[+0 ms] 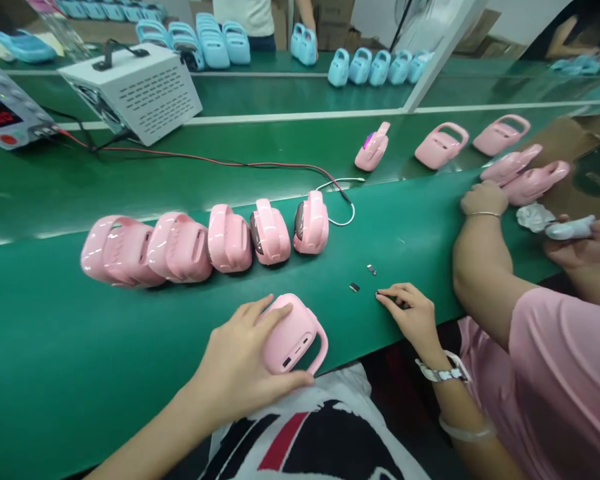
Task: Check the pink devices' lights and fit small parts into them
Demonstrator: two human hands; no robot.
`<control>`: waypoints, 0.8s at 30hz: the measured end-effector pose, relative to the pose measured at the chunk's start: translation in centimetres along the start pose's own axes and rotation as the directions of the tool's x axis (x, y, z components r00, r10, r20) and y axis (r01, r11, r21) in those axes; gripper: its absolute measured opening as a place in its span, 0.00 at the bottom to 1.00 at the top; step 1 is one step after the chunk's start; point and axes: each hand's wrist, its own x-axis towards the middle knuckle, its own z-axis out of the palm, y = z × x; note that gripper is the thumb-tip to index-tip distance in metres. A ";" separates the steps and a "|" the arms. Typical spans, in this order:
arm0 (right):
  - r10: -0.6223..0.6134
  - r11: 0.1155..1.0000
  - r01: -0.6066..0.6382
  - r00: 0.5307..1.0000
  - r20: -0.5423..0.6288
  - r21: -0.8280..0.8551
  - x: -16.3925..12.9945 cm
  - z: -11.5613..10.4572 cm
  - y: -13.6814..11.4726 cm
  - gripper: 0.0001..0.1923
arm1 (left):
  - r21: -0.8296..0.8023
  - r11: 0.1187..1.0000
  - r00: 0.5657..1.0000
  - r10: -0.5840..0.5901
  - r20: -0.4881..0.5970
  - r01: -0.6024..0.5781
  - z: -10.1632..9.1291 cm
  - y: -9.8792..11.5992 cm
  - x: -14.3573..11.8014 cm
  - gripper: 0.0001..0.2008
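My left hand (245, 360) grips a pink portable speaker (291, 330) at the table's near edge. Its loop handle points to the right, and a panel with ports faces up toward me. To the right, my right hand (411, 312), with a watch on the wrist, pinches a tiny dark piece (378, 294) just above the green mat; its kind is too small to make out. A small black card-like piece (354, 287) lies left of those fingertips. Slightly farther back is a small metal-and-dark piece (371, 270), like a USB plug.
Several pink speakers (230, 240) stand in a row beyond my left hand, beside a red-black cable (280, 165). Farther back are a grey power unit (135, 90) and blue speakers (213, 43). At right, a co-worker's arm (485, 267) reaches toward pink speakers (510, 167).
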 end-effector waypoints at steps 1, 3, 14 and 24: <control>0.039 0.998 -0.040 0.999 0.008 0.038 0.1 0.0 -0.2 0.13 | 0.055 0.998 0.999 -0.028 0.039 0.026 0.2 0.9 0.1 0.47; 0.151 0.974 -0.158 0.987 0.058 0.162 0.1 0.0 -1.1 0.13 | 0.143 0.987 0.991 -0.085 0.102 0.070 0.6 2.3 0.4 0.51; 0.099 0.663 -0.443 0.851 0.516 0.603 -5.2 3.0 -9.8 0.12 | -0.561 0.764 0.922 -0.387 -0.003 0.319 1.5 -0.7 0.6 0.38; 0.009 0.616 -0.212 0.965 0.263 0.759 -4.3 5.4 -12.7 0.05 | -0.898 0.288 0.916 -0.324 0.236 0.333 1.8 -1.8 -1.6 0.42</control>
